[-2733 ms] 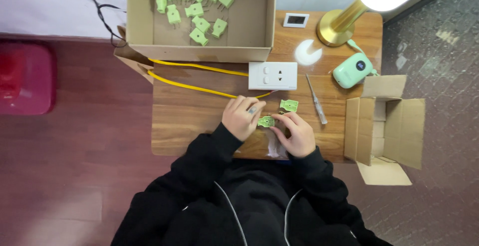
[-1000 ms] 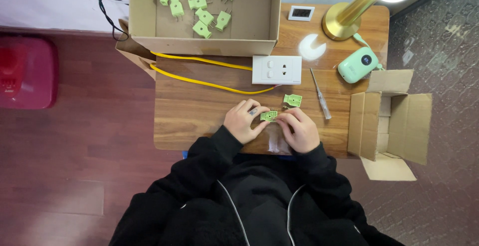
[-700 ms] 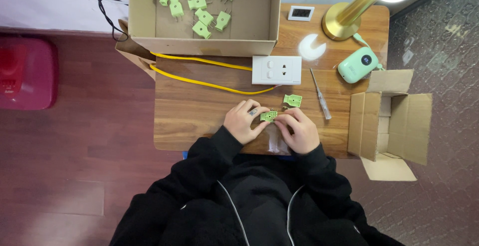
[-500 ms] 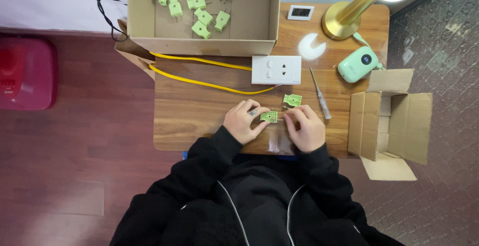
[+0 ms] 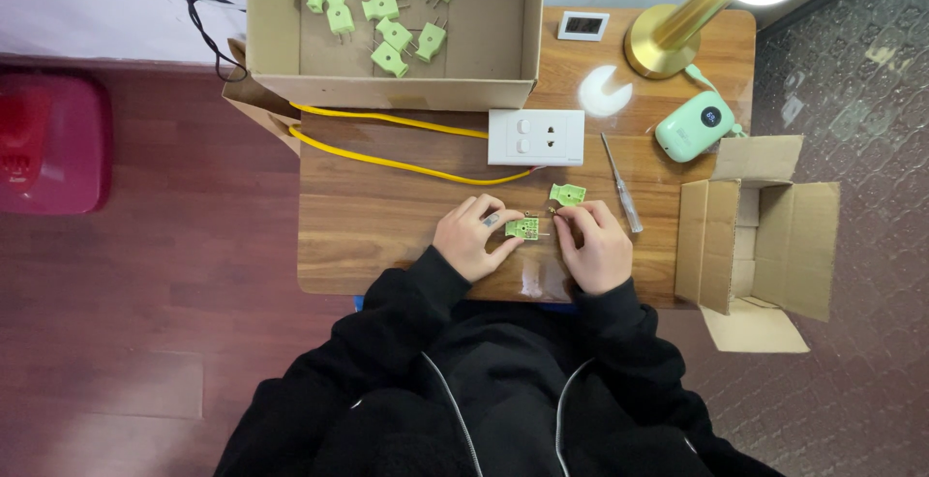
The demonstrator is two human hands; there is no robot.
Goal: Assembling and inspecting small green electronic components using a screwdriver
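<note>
My left hand (image 5: 471, 237) pinches a small green plug half (image 5: 524, 228) just above the wooden table (image 5: 387, 216). My right hand (image 5: 592, 242) has its fingertips closed at the right edge of that same piece, on a tiny part too small to make out. A second green plug piece (image 5: 567, 193) lies on the table just beyond my right hand. A thin screwdriver (image 5: 617, 182) rests to its right.
A large cardboard box (image 5: 281, 27) with several green plugs (image 5: 390, 32) stands at the back. A white socket plate (image 5: 535, 136) trails yellow wire (image 5: 387, 160). A brass lamp (image 5: 663, 42), mint green device (image 5: 694, 126), and open small carton (image 5: 755, 230) occupy the right.
My hands stay together over the green piece near the table's front edge; my right fingers have shifted slightly around it. The view has drifted a little.
</note>
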